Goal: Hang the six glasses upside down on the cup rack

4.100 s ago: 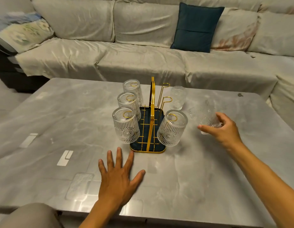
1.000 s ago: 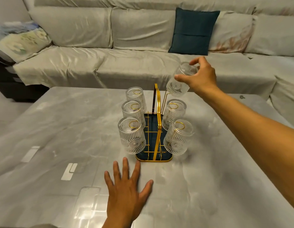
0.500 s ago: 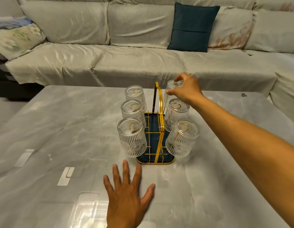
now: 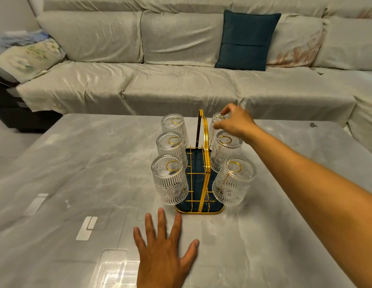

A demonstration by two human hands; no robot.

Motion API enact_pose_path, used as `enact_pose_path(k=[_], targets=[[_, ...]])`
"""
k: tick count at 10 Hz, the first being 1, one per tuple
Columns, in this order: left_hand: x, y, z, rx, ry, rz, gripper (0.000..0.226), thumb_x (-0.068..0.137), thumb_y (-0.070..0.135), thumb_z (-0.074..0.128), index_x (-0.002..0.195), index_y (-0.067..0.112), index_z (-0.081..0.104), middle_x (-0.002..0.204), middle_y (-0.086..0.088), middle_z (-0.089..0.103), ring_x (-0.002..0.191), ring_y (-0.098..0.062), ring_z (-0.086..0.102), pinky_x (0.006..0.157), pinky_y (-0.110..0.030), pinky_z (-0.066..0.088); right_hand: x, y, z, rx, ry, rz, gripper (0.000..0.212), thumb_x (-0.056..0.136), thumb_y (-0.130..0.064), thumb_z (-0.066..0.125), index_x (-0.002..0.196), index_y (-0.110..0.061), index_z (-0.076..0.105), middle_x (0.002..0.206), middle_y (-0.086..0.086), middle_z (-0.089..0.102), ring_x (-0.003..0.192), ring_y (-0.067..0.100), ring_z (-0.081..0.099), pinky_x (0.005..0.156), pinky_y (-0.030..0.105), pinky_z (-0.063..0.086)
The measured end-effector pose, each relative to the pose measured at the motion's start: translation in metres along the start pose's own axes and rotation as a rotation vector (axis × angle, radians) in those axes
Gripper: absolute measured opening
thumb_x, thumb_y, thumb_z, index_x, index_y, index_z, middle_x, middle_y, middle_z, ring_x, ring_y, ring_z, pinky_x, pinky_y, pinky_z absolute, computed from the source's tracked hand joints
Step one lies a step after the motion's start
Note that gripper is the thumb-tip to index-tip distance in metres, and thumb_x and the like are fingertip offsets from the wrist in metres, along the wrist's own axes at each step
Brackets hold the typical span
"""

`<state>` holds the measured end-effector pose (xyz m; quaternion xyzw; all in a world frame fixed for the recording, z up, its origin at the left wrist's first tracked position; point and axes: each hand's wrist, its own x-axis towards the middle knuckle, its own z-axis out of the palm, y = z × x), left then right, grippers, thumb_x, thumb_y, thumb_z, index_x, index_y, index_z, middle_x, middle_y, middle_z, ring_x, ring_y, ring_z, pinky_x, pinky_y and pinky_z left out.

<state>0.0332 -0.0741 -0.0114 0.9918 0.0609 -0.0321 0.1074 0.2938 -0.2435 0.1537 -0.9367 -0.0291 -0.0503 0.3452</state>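
Note:
A gold wire cup rack [image 4: 205, 142] with a dark blue base stands mid-table. Three ribbed clear glasses hang upside down on its left side: far [image 4: 173, 124], middle [image 4: 170, 146] and near [image 4: 169, 182]. On its right side hang a near glass [image 4: 232, 182] and a middle glass [image 4: 226, 151]. The far right glass [image 4: 218, 119] sits upside down over its gold hook, partly hidden by my right hand [image 4: 236, 124], whose thumb and fingertips pinch its upturned base. My left hand [image 4: 164, 253] lies flat on the table just in front of the rack, fingers spread, holding nothing.
The grey marble-look table [image 4: 77, 163] carries pale stickers at the near left [image 4: 86, 228]. Behind it runs a beige sofa [image 4: 160, 86] with a dark teal cushion [image 4: 246, 39] and a floral pillow [image 4: 27, 59] at the left.
My right hand lifted the last glass from the table, turned it over and lowered it onto the far right hook. The left hand stayed flat.

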Motion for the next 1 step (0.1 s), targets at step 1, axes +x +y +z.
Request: enact_pose_path(k=[1], targets=[[0.0045, -0.0028, 0.0026, -0.015, 0.01, -0.037, 0.081, 0.074, 0.088, 0.006, 0.146, 0.051, -0.002, 0.16, -0.006, -0.005, 0.145, -0.04, -0.007, 0.111, -0.055, -0.02, -0.0245, 0.0, -0.0132, 0.178, 0.094, 0.001, 0.046, 0.076, -0.038, 0.072, 0.115, -0.019, 0.054, 0.121, 0.003, 0.055, 0.096, 0.018, 0.051, 0.072, 0.03, 0.044]])
